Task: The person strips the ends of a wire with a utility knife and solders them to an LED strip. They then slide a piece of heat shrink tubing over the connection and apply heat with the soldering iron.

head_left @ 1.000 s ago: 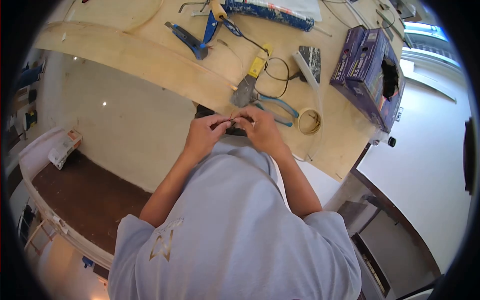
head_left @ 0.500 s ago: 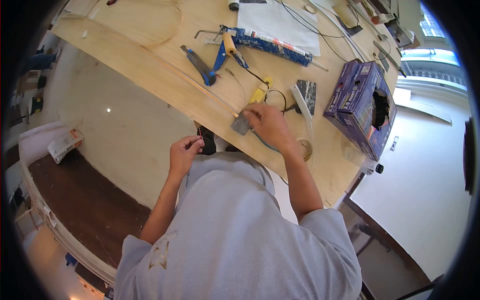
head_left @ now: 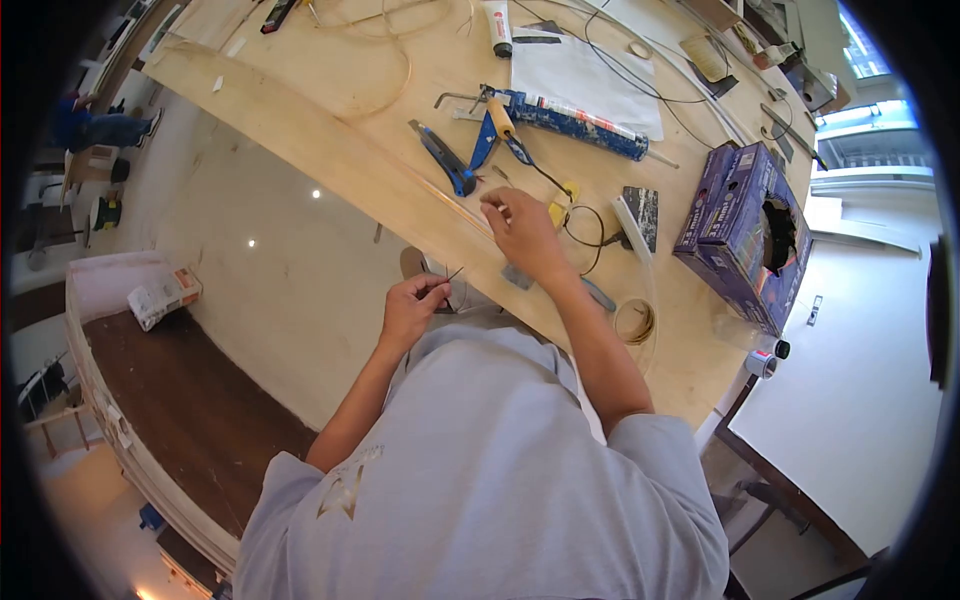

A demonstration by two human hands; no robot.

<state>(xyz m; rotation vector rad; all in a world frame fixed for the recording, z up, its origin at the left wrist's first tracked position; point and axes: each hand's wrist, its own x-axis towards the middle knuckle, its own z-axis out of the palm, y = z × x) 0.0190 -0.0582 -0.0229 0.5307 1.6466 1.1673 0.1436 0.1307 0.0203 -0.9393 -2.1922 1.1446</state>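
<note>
Packet [head_left: 165,298], white and orange, lying at far left; left hand [head_left: 412,308], thumb and fingertips pinching a thin dark wire [head_left: 455,272] by the near edge of the table [head_left: 280,90]; knife [head_left: 440,157], black and blue, lying on the table; right hand [head_left: 522,232] hovering over the table, fingers half curled, whether holding anything cannot be told; blue gun [head_left: 580,122] lying beyond; tape roll [head_left: 648,325] resting near the right forearm; purple box [head_left: 735,235] standing at right.
</note>
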